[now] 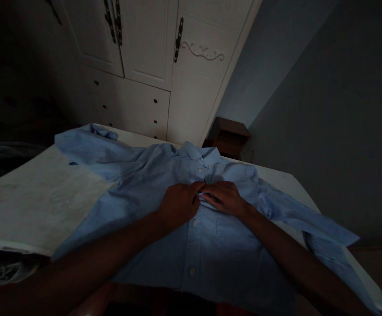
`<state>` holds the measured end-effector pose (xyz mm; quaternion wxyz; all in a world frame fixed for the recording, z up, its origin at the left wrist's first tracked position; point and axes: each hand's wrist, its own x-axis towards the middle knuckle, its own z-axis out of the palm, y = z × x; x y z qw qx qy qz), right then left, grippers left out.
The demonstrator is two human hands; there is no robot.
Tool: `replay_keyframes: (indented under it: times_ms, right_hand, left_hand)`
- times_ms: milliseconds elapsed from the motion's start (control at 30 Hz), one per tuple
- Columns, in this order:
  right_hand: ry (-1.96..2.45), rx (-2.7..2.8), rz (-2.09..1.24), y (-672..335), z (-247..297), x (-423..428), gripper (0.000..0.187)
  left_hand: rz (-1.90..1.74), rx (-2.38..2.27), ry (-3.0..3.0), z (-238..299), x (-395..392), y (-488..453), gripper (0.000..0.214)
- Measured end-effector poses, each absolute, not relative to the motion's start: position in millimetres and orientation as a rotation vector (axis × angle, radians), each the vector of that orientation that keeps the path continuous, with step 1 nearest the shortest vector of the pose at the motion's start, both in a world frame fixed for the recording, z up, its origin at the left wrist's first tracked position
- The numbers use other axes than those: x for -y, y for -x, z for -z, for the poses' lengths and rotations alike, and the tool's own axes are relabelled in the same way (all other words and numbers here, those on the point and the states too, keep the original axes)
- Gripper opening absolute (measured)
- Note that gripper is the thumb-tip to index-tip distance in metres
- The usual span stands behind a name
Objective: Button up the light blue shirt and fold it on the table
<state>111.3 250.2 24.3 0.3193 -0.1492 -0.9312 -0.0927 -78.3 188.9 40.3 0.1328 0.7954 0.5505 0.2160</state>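
A light blue button-up shirt (144, 188) lies spread front side up, its collar away from me and its sleeves out to both sides. My left hand (180, 199) is closed on the front placket at chest height, thumb and fingers pinching the cloth. Meeting it there, my right hand (223, 196) also pinches the placket edge, fingertips touching those of the left. Whatever button sits between the fingers is hidden. A white button (200, 170) shows near the collar, another button (195, 222) just below my hands, and a lower button (192, 271) near the hem.
The shirt rests on a white table (46, 197), with its front hem hanging at the near edge. Behind stands a white wardrobe (191, 96) with dark handles. A brown wooden cabinet (232, 127) is beside it. A crumpled clear item (3, 274) lies at lower left.
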Motion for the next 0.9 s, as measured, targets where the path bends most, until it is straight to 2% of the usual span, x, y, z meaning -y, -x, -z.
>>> replay_keyframes:
  times_ms: [200, 500, 900]
  right_hand:
    - [0.342, 2.462, 0.330, -111, -25, -249, 0.011]
    - [0.318, 2.415, 0.302, -111, -26, -249, 0.016]
    - [0.334, 2.382, 0.259, -114, -24, -251, 0.021]
  left_hand:
    - [-0.657, -1.618, -2.331, -37, -191, 78, 0.031]
    - [-0.676, -1.563, -2.488, -33, -190, 79, 0.033]
    - [-0.935, -1.467, -2.509, -25, -193, 84, 0.028]
